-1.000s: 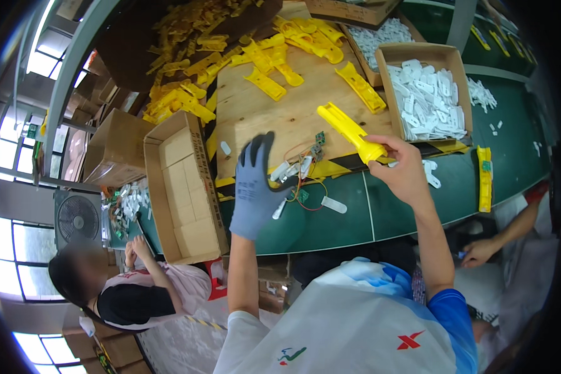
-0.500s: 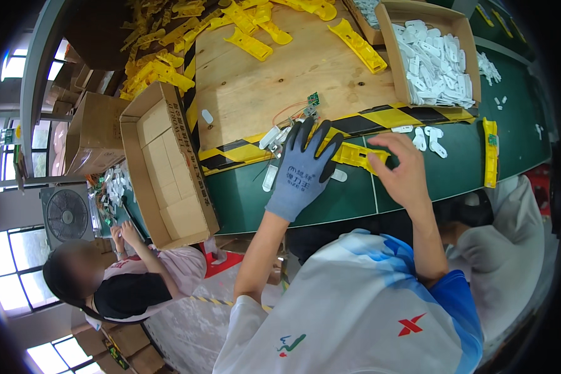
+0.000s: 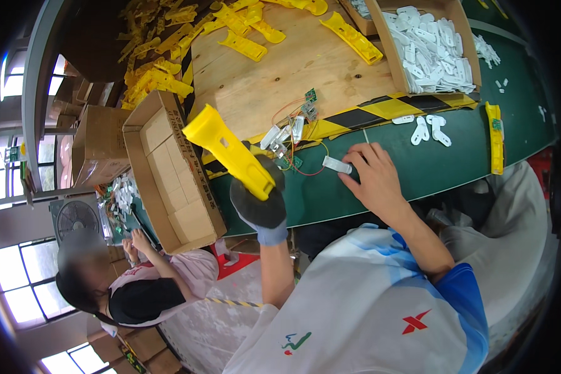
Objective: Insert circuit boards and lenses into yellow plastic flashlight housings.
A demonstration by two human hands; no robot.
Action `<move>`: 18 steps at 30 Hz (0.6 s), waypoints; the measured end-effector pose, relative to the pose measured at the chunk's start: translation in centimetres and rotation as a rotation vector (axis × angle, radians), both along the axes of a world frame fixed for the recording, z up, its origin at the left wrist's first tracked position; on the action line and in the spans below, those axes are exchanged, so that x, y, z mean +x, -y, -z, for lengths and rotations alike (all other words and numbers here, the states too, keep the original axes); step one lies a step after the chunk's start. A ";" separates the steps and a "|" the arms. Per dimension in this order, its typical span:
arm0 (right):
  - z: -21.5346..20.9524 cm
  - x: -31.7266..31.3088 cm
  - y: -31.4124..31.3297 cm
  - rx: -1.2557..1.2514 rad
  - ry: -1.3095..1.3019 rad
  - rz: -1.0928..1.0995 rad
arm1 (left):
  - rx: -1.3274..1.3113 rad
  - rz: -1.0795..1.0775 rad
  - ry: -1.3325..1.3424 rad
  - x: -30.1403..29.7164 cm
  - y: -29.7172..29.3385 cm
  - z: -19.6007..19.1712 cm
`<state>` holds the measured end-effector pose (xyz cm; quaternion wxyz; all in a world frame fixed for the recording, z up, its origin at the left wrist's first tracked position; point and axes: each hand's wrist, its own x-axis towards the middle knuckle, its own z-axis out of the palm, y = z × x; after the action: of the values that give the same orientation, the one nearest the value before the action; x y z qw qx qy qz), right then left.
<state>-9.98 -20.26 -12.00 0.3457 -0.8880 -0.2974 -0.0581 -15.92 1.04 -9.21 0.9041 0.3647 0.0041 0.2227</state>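
Observation:
My left hand (image 3: 262,209), in a grey glove with a black palm, is closed around a long yellow plastic shell (image 3: 234,156), raised and tilted over the bench's near edge. My bare right hand (image 3: 377,181) pinches a small white block-like part (image 3: 337,164) with wires at its end, just above the green bench top. Between the hands lies a cluster of white and metal parts (image 3: 283,138) joined by thin red and yellow wires. A small green circuit board (image 3: 310,95) sits at its far end.
A carton of white plastic pieces (image 3: 430,56) stands far right; loose white pieces (image 3: 439,131) lie before it. A yellow shell with a circuit board (image 3: 495,138) rests at right. An open cardboard box (image 3: 171,168) and piled yellow shells (image 3: 153,84) are left. A co-worker (image 3: 143,280) sits lower left.
My left hand has lifted the yellow shell off the bench and moved it left, turning palm up. My right hand has let go of the shell and now holds the wired white part.

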 end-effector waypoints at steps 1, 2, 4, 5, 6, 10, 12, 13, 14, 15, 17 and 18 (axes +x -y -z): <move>-0.3 0.3 -0.6 0.074 0.037 -0.016 | 0.280 -0.409 -0.381 -0.1 1.8 -0.8; -0.5 0.5 -0.6 0.075 0.037 -0.030 | 0.277 -0.422 -0.382 -1.1 2.0 0.0; -0.7 0.8 -0.5 -0.062 -0.076 -0.070 | -0.224 0.017 -0.192 -3.2 2.1 1.6; -1.0 0.9 -0.4 -0.061 -0.073 -0.083 | -0.262 -0.063 -0.294 -3.6 3.0 2.0; -1.3 1.0 -0.3 -0.033 -0.110 -0.103 | -0.264 -0.075 -0.287 -3.8 3.2 2.1; -5.1 2.2 0.2 0.230 -0.236 -0.136 | -0.133 -0.103 -0.252 -4.9 2.7 3.5; -7.3 3.2 0.4 0.282 -0.276 -0.166 | -0.049 -0.144 -0.242 -5.1 3.0 3.9; -7.9 3.7 0.1 0.301 -0.290 -0.189 | -0.054 -0.152 -0.235 -5.2 3.1 4.0; -8.3 4.2 -0.1 0.321 -0.304 -0.210 | -0.086 -0.134 -0.221 -5.2 3.3 4.0; -8.3 5.1 -0.4 0.380 -0.365 -0.287 | -0.117 -0.106 -0.203 -4.8 3.1 4.1; -8.9 5.7 -0.7 0.696 -0.508 -0.288 | -0.152 -0.098 -0.207 -5.3 2.7 5.5; -9.2 5.8 -0.7 1.016 -0.669 -0.292 | -0.185 -0.103 -0.228 -5.3 2.8 5.4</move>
<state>-4.14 -19.57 -2.83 0.8035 -0.5333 -0.2265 0.1368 -21.24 -1.77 -14.59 0.9149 0.3021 0.1460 0.2245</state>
